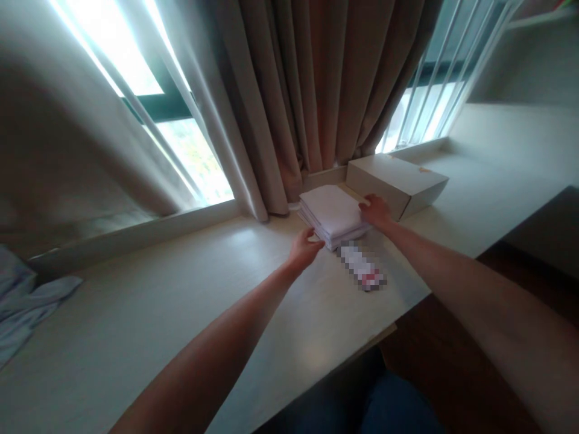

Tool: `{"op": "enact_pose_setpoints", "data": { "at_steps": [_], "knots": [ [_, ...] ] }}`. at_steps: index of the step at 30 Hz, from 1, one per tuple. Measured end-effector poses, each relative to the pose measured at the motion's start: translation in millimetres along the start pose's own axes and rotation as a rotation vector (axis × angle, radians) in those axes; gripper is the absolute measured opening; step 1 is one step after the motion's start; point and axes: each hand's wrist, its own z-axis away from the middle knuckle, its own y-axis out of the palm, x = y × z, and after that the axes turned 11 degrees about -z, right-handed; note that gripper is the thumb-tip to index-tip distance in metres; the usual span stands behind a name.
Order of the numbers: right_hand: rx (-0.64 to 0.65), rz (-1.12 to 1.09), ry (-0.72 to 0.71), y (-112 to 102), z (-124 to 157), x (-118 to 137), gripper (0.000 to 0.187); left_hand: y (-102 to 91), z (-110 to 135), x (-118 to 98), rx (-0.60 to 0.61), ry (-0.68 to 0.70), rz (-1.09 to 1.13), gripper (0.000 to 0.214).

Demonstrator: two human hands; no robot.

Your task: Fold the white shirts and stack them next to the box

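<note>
A stack of folded white sheets, cloth or paper I cannot tell, lies on the white desk. At its near left corner is my left hand, with thumb and fingers spread and nothing between them. My right hand is at the stack's right edge, its thumb and fingers parted and slightly curled. Whether the right fingertips press on the stack is unclear. Just in front of the stack lies a small oblong item, blurred by pixelation, whitish with a red patch.
Behind my right hand stands a closed white box. Brown curtains hang along the windows behind the desk. Crumpled pale cloth lies at the far left. The desk's front edge runs diagonally at lower right.
</note>
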Motion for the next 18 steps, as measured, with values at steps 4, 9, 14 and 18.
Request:
{"op": "enact_pose_setpoints", "data": {
  "at_steps": [4,9,14,18],
  "knots": [
    [0.157,0.081,-0.456,25.4,103.3,35.8,0.037,-60.1,96.7,19.2,-0.073,-0.035,-0.194,0.031],
    [0.416,0.058,-0.553,80.4,269.2,70.2,0.032,-154.7,237.6,68.1,-0.134,0.025,-0.734,0.030],
    [0.525,0.129,-0.520,116.1,371.7,85.6,0.031,-225.4,346.1,107.9,-0.285,0.050,-0.993,0.035],
    [0.525,0.174,-0.469,124.1,401.1,85.8,0.026,-267.2,388.7,127.9,-0.323,0.023,-1.051,0.039]
  ]
}}
